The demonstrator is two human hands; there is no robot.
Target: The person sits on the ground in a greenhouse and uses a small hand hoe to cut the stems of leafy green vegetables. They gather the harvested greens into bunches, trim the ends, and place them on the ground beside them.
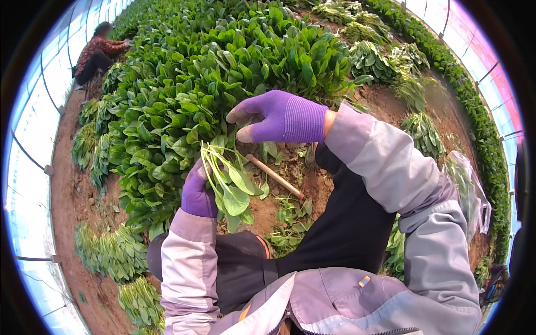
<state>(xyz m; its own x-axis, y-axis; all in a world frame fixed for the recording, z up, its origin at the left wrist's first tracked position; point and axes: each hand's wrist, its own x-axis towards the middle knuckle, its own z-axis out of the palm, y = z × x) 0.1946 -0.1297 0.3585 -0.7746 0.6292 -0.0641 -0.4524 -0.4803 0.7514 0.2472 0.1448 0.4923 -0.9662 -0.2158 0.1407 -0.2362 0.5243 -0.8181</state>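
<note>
My left hand [197, 190], in a purple knit glove, is closed around a small bunch of leafy greens [234, 199] that look like spinach. The pale cut stem ends point up and away from me, and the leaves hang over the palm toward the soil. Just beyond the bunch, my right hand [270, 117] wears a matching glove with soiled fingertips. Its thumb and fingers are apart, and I see nothing between them. Below it, a wooden tool handle [276, 176] lies on the soil; whatever is at its far end is hidden.
Dense standing spinach [176, 113] fills the bed ahead. Cut bunches lie in rows at left [121, 251] and right [423, 132]. Loose leaves [289, 234] litter the soil between my legs. A clear plastic bag [469, 188] is at right. Another person [96, 52] crouches far left by the greenhouse wall.
</note>
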